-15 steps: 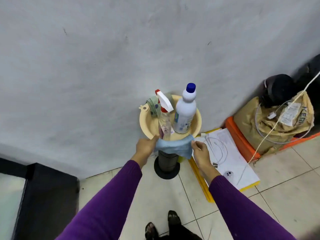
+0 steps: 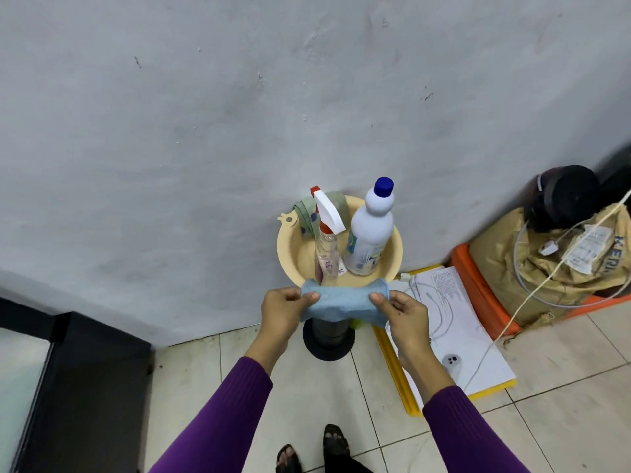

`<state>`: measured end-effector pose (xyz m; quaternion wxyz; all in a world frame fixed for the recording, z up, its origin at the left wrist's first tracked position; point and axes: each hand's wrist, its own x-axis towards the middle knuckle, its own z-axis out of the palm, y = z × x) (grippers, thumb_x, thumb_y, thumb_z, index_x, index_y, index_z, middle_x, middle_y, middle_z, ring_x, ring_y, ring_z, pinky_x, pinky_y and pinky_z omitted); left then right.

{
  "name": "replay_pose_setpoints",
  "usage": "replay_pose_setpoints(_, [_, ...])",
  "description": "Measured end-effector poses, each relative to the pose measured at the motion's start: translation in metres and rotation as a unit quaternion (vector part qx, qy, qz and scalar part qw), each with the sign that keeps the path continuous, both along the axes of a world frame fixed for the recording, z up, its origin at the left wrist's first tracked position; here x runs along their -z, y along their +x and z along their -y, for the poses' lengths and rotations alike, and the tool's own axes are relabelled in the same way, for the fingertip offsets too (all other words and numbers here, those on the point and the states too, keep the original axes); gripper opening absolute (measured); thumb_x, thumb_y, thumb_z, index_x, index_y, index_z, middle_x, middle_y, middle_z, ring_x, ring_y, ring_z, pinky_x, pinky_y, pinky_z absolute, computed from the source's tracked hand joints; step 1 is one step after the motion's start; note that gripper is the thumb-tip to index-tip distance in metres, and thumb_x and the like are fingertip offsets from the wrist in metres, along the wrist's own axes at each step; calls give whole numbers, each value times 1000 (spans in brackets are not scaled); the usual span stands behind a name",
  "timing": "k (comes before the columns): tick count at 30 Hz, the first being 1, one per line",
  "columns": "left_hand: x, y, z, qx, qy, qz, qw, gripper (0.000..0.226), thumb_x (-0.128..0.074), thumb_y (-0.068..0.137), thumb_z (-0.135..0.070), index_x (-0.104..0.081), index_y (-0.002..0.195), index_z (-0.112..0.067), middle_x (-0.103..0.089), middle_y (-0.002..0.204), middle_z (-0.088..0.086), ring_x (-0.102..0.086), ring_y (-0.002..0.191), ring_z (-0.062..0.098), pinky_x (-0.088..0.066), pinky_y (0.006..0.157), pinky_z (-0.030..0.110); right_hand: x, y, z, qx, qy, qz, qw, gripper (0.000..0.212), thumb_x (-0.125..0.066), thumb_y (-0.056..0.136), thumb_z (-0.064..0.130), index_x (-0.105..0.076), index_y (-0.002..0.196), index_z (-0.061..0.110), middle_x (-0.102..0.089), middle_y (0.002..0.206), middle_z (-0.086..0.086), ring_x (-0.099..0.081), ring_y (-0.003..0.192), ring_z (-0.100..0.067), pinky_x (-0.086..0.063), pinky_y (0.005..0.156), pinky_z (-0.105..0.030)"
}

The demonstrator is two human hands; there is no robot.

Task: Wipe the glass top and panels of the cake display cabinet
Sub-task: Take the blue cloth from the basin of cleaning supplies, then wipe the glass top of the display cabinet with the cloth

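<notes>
A blue cloth (image 2: 341, 302) is stretched between my two hands, just in front of a cream basin (image 2: 290, 247). My left hand (image 2: 283, 312) pinches its left end and my right hand (image 2: 406, 315) pinches its right end. Inside the basin stand a clear spray bottle (image 2: 326, 247) with a white and red trigger and a white bottle (image 2: 370, 233) with a blue cap. A green rag (image 2: 309, 213) hangs over the basin's far rim. The black edge of the cabinet (image 2: 85, 387) with a glass pane (image 2: 17, 387) shows at the lower left.
The basin rests on a black cylindrical stand (image 2: 329, 339) against a grey wall (image 2: 239, 114). To the right lie a yellow tray with papers and cables (image 2: 454, 339), an orange crate (image 2: 478, 285) and a brown sack (image 2: 553, 268). My feet (image 2: 317, 452) stand on pale floor tiles.
Both hands have drawn the blue cloth out flat between them, and it now sits a little nearer to me, off the basin rim.
</notes>
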<state>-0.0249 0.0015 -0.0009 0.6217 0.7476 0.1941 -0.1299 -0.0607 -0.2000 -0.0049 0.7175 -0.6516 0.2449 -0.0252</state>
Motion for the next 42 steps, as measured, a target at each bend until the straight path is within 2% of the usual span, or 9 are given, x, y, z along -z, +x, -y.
replay_pose_setpoints(5, [-52, -33, -30, -124, -31, 130, 983, 13, -80, 75, -11, -77, 87, -10, -77, 80, 4, -71, 76, 12, -51, 62, 14, -48, -2, -18, -64, -77, 114, 988, 15, -79, 73, 7, -74, 83, 17, -74, 75, 17, -67, 75, 3, -51, 66, -10])
replay_pose_setpoints(9, [-90, -52, -69, -245, -29, 223, 943, 13, -80, 73, -5, -76, 77, -17, -76, 75, -1, -71, 75, 8, -53, 65, 14, -81, 15, -64, -137, -118, 206, 962, 15, -81, 68, 22, -75, 81, 22, -73, 81, 5, -67, 83, -8, -52, 73, -13])
replay_pose_setpoints(13, [-122, -63, -138, -348, 17, 316, 883, 12, -81, 71, -3, -75, 78, -10, -73, 99, 5, -69, 93, 15, -51, 72, 14, -114, 46, -139, -218, -140, 316, 913, 16, -80, 71, 24, -72, 82, 14, -68, 91, 0, -60, 90, 3, -44, 81, -9])
replay_pose_setpoints(17, [-171, -78, -221, -405, 59, 388, 826, 22, -77, 74, 1, -59, 68, -11, -69, 108, 3, -67, 101, 5, -51, 79, 14, -148, 67, -235, -343, -30, 337, 876, 11, -75, 80, 6, -65, 80, 1, -67, 110, 3, -62, 108, -4, -51, 93, -22])
replay_pose_setpoints(22, [-241, -113, -315, -455, 196, 442, 748, 30, -83, 72, -14, -54, 71, -20, -64, 76, 2, -61, 72, 9, -52, 73, 22, -205, 64, -359, -446, 107, 339, 821, 27, -78, 77, 2, -52, 74, 8, -62, 73, -7, -63, 68, -11, -56, 66, -25])
replay_pose_setpoints(26, [-285, -137, -383, -466, 269, 473, 698, 33, -85, 70, -14, -54, 77, -22, -63, 79, -2, -59, 69, 5, -50, 70, 21, -233, 57, -447, -491, 176, 343, 781, 37, -80, 74, 1, -46, 85, 13, -64, 78, -7, -67, 72, -15, -58, 69, -28])
replay_pose_setpoints(32, [-343, -147, -476, -435, 372, 462, 677, 31, -84, 72, -21, -63, 94, -25, -66, 87, -7, -60, 78, 7, -51, 74, 21, -267, 54, -560, -554, 210, 360, 721, 41, -76, 79, -1, -52, 108, 17, -66, 86, -2, -69, 78, -14, -56, 72, -25])
replay_pose_setpoints(37, [-360, -117, -569, -424, 417, 404, 695, 24, -83, 71, -20, -69, 90, -19, -69, 83, -2, -63, 78, 11, -53, 75, 27, -275, 76, -640, -566, 141, 409, 702, 16, -75, 81, 3, -64, 91, 9, -67, 87, 4, -66, 79, -9, -55, 74, -24])
replay_pose_setpoints(42, [-341, -70, -638, -428, 439, 333, 717, 26, -82, 71, -13, -70, 93, -7, -68, 84, 4, -59, 73, 9, -47, 69, 14, -261, 105, -696, -561, 27, 432, 705, 17, -75, 81, 9, -63, 82, 21, -67, 80, 8, -64, 77, -9, -48, 64, -11])
